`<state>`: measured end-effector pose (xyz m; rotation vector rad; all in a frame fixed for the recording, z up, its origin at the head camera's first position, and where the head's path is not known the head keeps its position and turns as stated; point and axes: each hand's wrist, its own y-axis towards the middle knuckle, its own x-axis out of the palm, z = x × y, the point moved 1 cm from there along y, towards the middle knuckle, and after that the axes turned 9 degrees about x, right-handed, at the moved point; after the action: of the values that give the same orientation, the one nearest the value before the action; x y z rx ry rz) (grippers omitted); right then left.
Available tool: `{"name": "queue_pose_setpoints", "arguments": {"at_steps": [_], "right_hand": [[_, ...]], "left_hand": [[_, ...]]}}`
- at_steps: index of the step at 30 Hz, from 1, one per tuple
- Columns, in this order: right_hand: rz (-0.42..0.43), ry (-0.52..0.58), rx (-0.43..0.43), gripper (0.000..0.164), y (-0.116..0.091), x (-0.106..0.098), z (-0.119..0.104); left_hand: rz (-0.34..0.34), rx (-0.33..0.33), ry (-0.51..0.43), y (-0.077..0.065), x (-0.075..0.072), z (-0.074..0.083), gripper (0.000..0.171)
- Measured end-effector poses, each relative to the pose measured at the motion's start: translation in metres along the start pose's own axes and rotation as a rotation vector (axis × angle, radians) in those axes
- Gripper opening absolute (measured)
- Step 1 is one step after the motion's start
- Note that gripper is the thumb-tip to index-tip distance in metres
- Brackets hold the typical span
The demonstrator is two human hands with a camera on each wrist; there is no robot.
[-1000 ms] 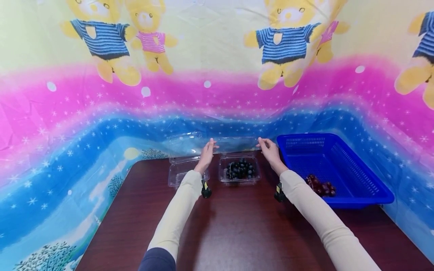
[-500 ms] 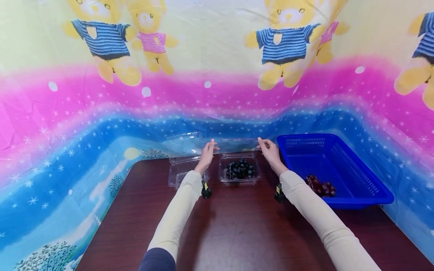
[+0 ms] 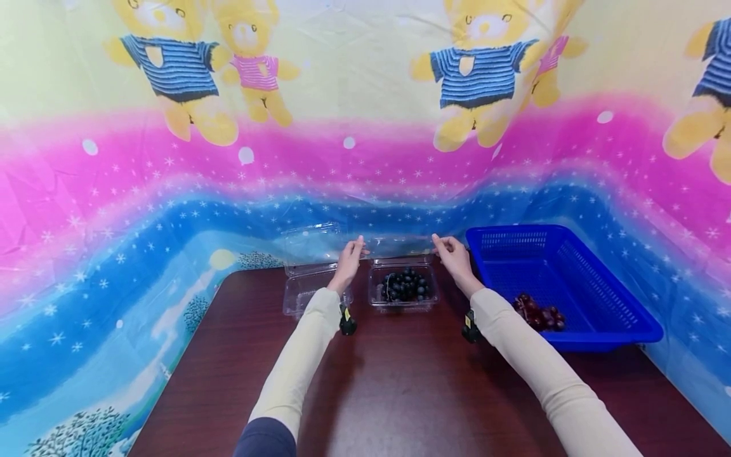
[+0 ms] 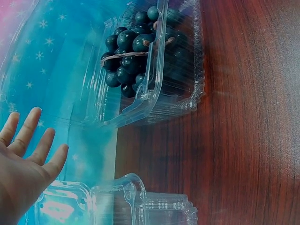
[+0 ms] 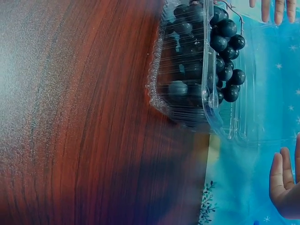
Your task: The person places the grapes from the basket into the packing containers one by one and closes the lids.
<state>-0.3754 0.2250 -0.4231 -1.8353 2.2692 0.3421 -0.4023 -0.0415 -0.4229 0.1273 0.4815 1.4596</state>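
Observation:
Black grapes point(image 3: 405, 285) fill a clear plastic clamshell box point(image 3: 403, 304) on the table. Its see-through lid point(image 3: 400, 240) stands raised at the back, between the two hands. My left hand point(image 3: 348, 261) is at the lid's left edge; in the left wrist view its fingers point(image 4: 28, 131) are straight and spread. At the opposite edge is my right hand point(image 3: 455, 258), its fingers point(image 5: 286, 168) extended and relaxed in the right wrist view. A second clear clamshell box point(image 3: 302, 295) lies with its lid up behind my left forearm, partly hidden.
To the right stands a blue plastic basket point(image 3: 571, 279) with a bunch of red grapes point(image 3: 539, 312) at its near left corner. A patterned cloth point(image 3: 354, 165) hangs right behind the dark wooden table point(image 3: 400, 381).
The raised lid's top edge has sunk slightly and tilted a little. Both hands have shifted very slightly inward and down with it. The grapes and boxes have stayed put.

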Motion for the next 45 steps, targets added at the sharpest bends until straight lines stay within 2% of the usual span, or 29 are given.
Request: {"name": "queue_pose_setpoints", "arguments": {"at_steps": [9, 20, 28, 31, 38, 45], "right_hand": [[0.013, -0.019, 0.003, 0.068, -0.0005, 0.0017, 0.0026], [0.013, -0.024, 0.016, 0.067, -0.0007, 0.0023, 0.0021], [-0.012, 0.001, 0.024, 0.070, -0.0018, 0.0016, 0.0023], [-0.007, 0.000, 0.032, 0.073, -0.0016, 0.0018, 0.0026], [-0.005, -0.004, 0.029, 0.075, -0.0022, 0.0021, 0.0038], [-0.024, 0.016, 0.042, 0.075, -0.0032, 0.0016, 0.0050]], "left_hand": [[0.015, -0.004, -0.005, -0.0011, 0.0004, -0.0020, 0.060], [0.004, -0.037, -0.013, -0.0021, 0.0006, -0.0019, 0.063], [0.019, -0.018, -0.039, -0.0014, 0.0003, -0.0024, 0.063], [0.013, -0.018, -0.026, -0.0024, -0.0001, -0.0024, 0.062], [0.026, -0.026, 0.014, -0.0049, -0.0002, -0.0013, 0.048], [0.018, -0.041, -0.003, -0.0059, -0.0002, -0.0018, 0.049]]}}
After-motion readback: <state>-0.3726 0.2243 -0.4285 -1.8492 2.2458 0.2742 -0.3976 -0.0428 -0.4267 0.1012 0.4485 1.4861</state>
